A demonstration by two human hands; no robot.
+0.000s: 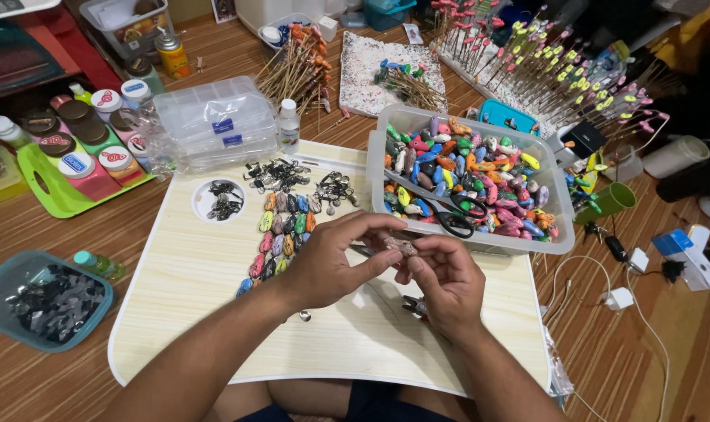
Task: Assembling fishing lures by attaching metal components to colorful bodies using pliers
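Over the lap tray [214, 312], both hands meet on a small pinkish bead [405, 247]. The left hand [331, 262] pinches it between thumb and fingers; the right hand [445, 281] curls closed on its other side. Rows of beads [280, 234] lie just left, and pliers [413, 306] lie under the right hand.

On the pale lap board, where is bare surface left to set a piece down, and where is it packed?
Bare: the lap board left of the left hand, below the round recess, and its near edge under both wrists. Packed: the painted pieces in rows, the metal clasps, the clear bin at the right hand.
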